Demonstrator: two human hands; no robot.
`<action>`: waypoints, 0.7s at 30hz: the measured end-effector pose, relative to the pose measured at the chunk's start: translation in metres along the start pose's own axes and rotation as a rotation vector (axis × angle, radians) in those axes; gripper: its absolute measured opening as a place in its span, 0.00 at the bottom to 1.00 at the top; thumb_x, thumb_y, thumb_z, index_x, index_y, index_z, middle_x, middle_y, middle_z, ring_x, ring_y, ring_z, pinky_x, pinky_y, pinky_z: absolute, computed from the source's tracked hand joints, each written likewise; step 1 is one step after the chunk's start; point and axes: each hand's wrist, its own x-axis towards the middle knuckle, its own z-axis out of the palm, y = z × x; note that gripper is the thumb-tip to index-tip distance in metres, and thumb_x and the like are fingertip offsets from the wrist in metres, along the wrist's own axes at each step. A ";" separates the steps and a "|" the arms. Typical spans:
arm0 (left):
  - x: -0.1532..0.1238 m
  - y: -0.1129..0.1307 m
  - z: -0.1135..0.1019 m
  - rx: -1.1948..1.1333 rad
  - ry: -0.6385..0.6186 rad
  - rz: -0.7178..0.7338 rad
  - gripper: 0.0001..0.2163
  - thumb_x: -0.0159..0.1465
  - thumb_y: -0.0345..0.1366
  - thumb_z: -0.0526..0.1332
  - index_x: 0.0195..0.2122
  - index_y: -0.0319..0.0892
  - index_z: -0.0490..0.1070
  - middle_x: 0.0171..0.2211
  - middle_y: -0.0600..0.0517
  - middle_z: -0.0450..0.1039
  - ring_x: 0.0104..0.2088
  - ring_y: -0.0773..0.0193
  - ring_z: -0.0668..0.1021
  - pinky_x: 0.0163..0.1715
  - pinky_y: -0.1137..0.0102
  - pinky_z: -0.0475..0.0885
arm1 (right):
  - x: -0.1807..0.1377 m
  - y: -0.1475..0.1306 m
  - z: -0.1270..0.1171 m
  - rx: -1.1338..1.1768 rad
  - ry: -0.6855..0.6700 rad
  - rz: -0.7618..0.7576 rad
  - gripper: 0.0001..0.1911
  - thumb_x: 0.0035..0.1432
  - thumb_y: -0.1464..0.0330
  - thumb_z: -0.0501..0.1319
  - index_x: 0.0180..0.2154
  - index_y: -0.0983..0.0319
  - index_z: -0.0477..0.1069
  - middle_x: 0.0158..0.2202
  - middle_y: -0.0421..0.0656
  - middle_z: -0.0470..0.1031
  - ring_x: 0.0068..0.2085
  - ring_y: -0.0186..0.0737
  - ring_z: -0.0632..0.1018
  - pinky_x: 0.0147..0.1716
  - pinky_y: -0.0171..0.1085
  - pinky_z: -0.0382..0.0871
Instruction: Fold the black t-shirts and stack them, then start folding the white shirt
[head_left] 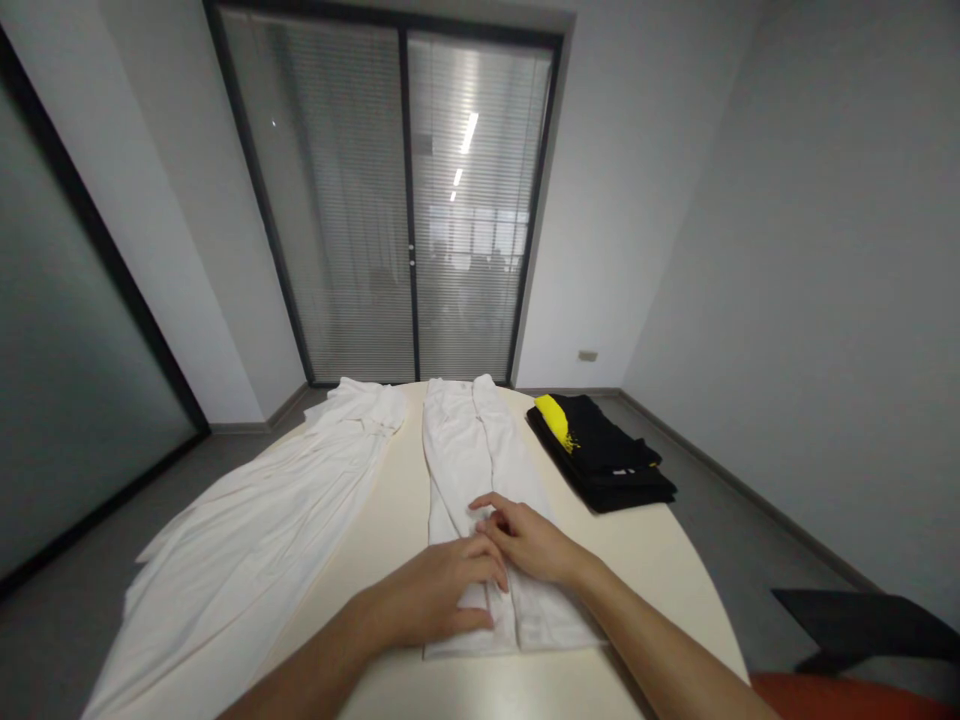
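Note:
A pair of white trousers lies lengthwise on the table, its two legs side by side and the hems toward me. My left hand rests over the lower part of the legs, thumb apart from the fingers, nothing held. Just beside it, my right hand reaches across the trousers with its index finger stretched out and the other fingers bent. Its fingertips come up against the fingers of my left hand. Some creases show in the cloth around both hands.
Left of the trousers, a long white garment is spread out and hangs past the table edge. Folded black clothes with a yellow print are stacked at the right. A chair stands at lower right.

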 end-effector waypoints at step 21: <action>-0.010 0.023 0.018 0.009 -0.468 -0.027 0.09 0.50 0.23 0.64 0.27 0.45 0.77 0.20 0.59 0.75 0.19 0.69 0.72 0.19 0.75 0.58 | -0.015 -0.019 -0.002 0.448 -0.785 0.343 0.32 0.44 0.51 0.74 0.48 0.58 0.70 0.35 0.39 0.77 0.26 0.31 0.79 0.27 0.31 0.73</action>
